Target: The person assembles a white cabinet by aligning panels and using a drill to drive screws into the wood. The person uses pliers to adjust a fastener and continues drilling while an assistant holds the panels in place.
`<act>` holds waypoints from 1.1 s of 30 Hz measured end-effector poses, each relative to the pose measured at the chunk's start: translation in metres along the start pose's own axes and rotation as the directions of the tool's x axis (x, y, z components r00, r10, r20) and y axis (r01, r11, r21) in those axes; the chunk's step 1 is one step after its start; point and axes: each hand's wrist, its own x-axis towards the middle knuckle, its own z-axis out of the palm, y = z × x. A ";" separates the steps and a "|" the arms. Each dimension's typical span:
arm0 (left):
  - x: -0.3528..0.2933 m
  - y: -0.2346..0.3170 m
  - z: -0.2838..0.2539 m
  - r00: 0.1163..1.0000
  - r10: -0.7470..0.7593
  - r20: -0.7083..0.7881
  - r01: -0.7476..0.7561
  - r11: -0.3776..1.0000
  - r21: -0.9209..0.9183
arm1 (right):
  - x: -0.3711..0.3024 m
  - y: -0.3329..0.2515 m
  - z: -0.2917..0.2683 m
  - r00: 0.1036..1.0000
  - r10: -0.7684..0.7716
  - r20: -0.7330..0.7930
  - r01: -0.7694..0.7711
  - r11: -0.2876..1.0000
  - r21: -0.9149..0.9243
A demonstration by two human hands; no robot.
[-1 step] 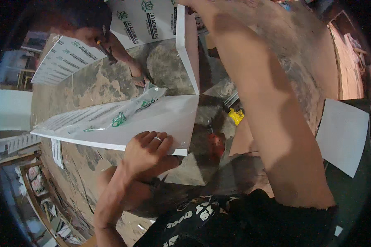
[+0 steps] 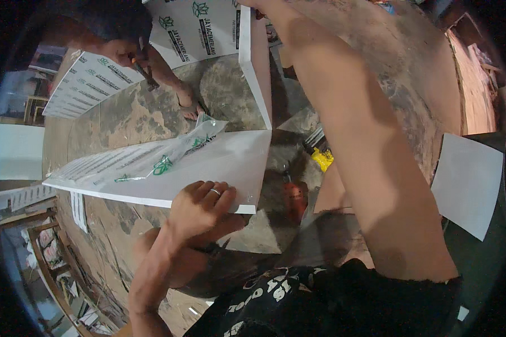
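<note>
left hand point(image 2: 201, 201): pinching near edge of white board point(image 2: 239, 163), running leftward | right hand point(image 2: 255, 4): cannot tell grip

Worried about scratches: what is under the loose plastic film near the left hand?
Mostly the white panel, glimpsed through the plastic film; the film's far end shows against the floor. Green print and creases hide patches beneath, so any marks there can't be told.

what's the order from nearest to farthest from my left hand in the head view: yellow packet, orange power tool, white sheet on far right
From your left hand:
1. Orange power tool: on the floor, to the right
2. Yellow packet: farther right, higher in view
3. White sheet: far right, near picture's edge
</note>
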 end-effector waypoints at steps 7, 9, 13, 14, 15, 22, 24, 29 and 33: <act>0.004 0.001 0.013 1.000 0.016 0.000 -0.016 0.999 -0.037 | 0.010 0.021 0.001 0.981 -0.187 -0.058 0.187 0.982 -0.015; 0.005 -0.001 0.011 1.000 0.010 0.000 -0.010 1.000 -0.026 | 0.005 0.031 0.005 0.936 -0.340 -0.089 0.344 0.938 0.031; 0.000 -0.014 0.017 0.999 0.032 -0.012 -0.032 0.999 0.024 | 0.021 0.048 0.031 0.950 -0.287 -0.121 0.294 0.955 0.044; 0.005 -0.017 0.018 0.999 0.034 -0.018 -0.034 0.999 0.036 | 0.035 0.060 0.030 0.882 -0.447 -0.152 0.461 0.885 0.072; 0.011 -0.018 0.022 0.999 0.046 -0.008 -0.046 0.998 0.041 | 0.044 0.072 0.030 0.789 -0.586 -0.185 0.607 0.790 0.090; 0.011 -0.030 0.011 0.998 0.004 0.067 -0.005 1.000 0.018 | -0.017 0.022 0.012 0.933 0.131 0.336 -0.147 0.989 0.024; 0.020 -0.028 0.011 0.998 0.048 0.035 -0.049 0.998 0.035 | 0.016 0.037 0.003 0.923 0.080 0.377 -0.061 0.996 -0.062; 0.019 -0.029 0.014 1.000 0.003 0.017 -0.003 1.000 -0.026 | 0.009 0.039 0.008 0.959 -0.010 0.285 -0.007 0.998 0.058; 0.019 -0.033 0.019 1.000 0.020 0.000 -0.020 1.000 -0.020 | 0.013 0.047 0.012 0.962 -0.204 0.183 0.188 0.977 0.101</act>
